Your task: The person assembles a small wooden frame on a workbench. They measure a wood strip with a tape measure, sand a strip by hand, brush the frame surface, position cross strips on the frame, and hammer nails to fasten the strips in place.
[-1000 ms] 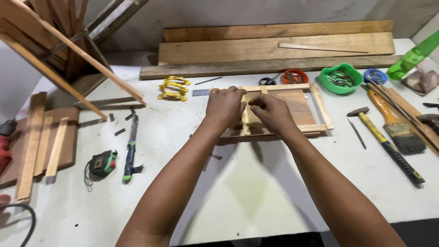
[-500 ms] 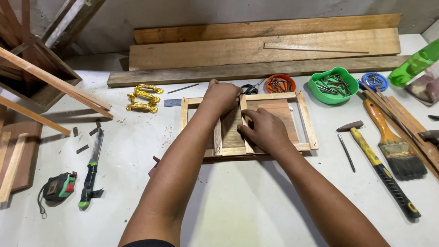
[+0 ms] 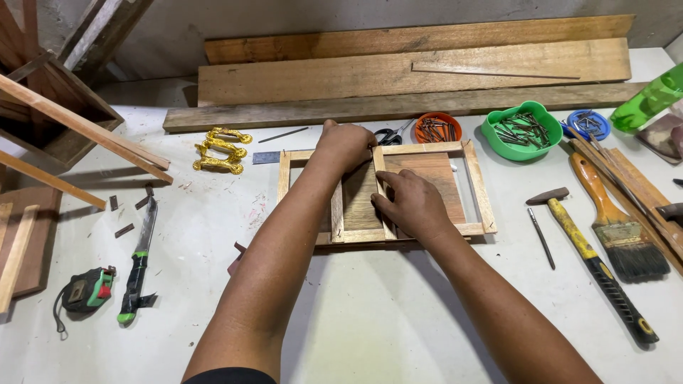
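While both hands press the wooden frame [image 3: 388, 192] at table centre | left hand [image 3: 346, 144] curled on far rail | right hand [image 3: 413, 206] flat on middle slat [image 3: 381, 190] | risk: slat may skew, protruding nails could prick fingers.

Rectangular wooden frame [image 3: 477, 186] of pale slats lies flat on the white desk [image 3: 370, 313], long side across the view. Two upright dividers cross its interior; a darker brown panel [image 3: 434, 174] sits inside. Small nails show at the lower joints.
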